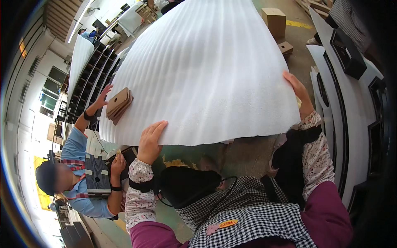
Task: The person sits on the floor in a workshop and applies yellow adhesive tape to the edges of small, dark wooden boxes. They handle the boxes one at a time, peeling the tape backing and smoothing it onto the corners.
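Note:
A large white foam sheet (206, 78) with soft ridges spreads in front of me. My left hand (151, 142) is at its near edge, fingers close together on top and the thumb out of sight. At the right edge, my right hand (300, 93) grips the sheet with its fingers over the border. Something small and yellowish (298, 102) shows by that palm; I cannot make out what it is. On the sheet's left side rests a small stack of brown cardboard pieces (118, 104), leaning and overlapping.
At left, a co-worker in a blue shirt (76, 144) reaches one hand (103, 97) beside the cardboard. Dark slotted racks (91, 74) stand behind. A cardboard box (273, 22) is on the floor beyond the sheet. White panels with black frames (347, 53) line the right.

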The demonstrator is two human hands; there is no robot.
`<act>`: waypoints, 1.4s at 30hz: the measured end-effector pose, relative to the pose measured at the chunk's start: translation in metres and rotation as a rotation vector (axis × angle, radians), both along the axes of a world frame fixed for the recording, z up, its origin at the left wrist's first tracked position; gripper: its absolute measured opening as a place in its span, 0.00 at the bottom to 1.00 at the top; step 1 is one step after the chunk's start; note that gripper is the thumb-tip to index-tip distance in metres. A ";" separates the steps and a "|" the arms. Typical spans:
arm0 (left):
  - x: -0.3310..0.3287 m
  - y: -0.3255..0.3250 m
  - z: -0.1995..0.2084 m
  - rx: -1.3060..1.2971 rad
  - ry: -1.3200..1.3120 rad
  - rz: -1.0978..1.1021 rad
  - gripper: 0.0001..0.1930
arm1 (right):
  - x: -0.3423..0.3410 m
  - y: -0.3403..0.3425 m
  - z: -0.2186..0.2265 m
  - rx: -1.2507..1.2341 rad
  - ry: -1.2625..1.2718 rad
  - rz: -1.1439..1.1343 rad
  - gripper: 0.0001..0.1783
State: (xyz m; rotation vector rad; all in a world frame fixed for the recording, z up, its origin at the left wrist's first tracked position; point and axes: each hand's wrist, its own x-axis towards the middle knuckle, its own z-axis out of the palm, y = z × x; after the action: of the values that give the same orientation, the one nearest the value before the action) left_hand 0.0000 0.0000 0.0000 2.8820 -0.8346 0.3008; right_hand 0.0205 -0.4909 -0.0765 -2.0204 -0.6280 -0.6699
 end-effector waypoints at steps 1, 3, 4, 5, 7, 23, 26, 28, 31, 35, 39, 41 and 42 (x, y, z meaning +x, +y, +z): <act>0.001 0.000 -0.003 -0.024 -0.006 -0.006 0.30 | 0.001 0.001 0.000 0.009 -0.016 0.002 0.38; 0.002 0.000 -0.001 -0.038 -0.012 -0.017 0.29 | -0.001 0.005 0.004 0.009 -0.046 -0.006 0.34; 0.002 0.002 0.003 -0.029 -0.011 -0.022 0.28 | -0.003 0.008 0.007 0.000 -0.061 -0.016 0.33; 0.002 0.003 0.007 -0.021 -0.010 -0.027 0.27 | -0.004 0.011 0.010 -0.009 -0.075 -0.027 0.33; 0.002 0.000 0.007 -0.042 -0.017 -0.031 0.27 | -0.001 0.006 0.005 0.024 -0.031 -0.016 0.33; 0.004 -0.001 0.022 -0.045 0.024 -0.036 0.24 | -0.008 0.011 0.022 0.085 0.019 0.094 0.27; 0.004 0.001 0.024 -0.039 0.020 -0.048 0.24 | -0.008 0.011 0.028 -0.042 -0.100 -0.007 0.25; 0.002 0.001 0.026 -0.034 0.027 -0.046 0.24 | -0.006 0.010 0.027 -0.041 -0.069 -0.006 0.26; -0.001 0.001 0.026 -0.020 0.039 -0.033 0.24 | -0.008 0.015 0.030 0.014 -0.070 -0.029 0.29; -0.002 0.005 0.022 -0.016 0.024 -0.053 0.25 | 0.000 0.012 0.028 0.546 0.466 0.063 0.24; -0.006 0.007 0.019 -0.041 0.066 -0.027 0.26 | 0.005 0.010 0.019 0.277 0.296 -0.014 0.20; -0.007 0.008 0.016 -0.047 0.062 -0.023 0.26 | 0.004 0.014 0.023 0.388 0.410 -0.020 0.22; -0.006 0.006 0.016 -0.047 0.056 -0.022 0.26 | 0.003 0.014 0.025 0.369 0.374 -0.037 0.23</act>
State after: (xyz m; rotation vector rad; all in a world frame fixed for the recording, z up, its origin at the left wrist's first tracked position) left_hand -0.0061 0.0065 0.0158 2.8223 -0.8370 0.2323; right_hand 0.0235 -0.4772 -0.0520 -1.7483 -0.2259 -0.3790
